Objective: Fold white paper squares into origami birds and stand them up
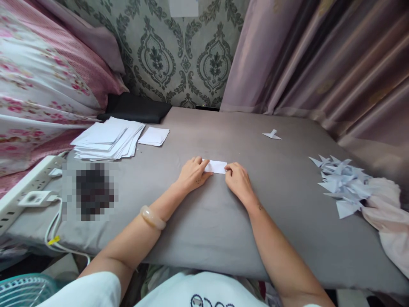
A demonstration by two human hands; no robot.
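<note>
A narrow folded strip of white paper (217, 166) lies flat on the grey-covered table between my two hands. At its left end my left hand (193, 174) grips it, thumb below and fingers across the top. My right hand (238, 178) pinches the right end, its fingers curled in. To the far right sits a heap of folded paper pieces (347, 181) with pointed tips. One more folded paper piece (272, 135) stands alone at the back right.
A tall stack of white paper sheets (108, 138) and a smaller paper stack (154, 136) lie back left. At the left edge are a power strip (30, 183) with a cable and a blurred dark patch (95, 192). Pale cloth (385, 209) hangs over the right edge.
</note>
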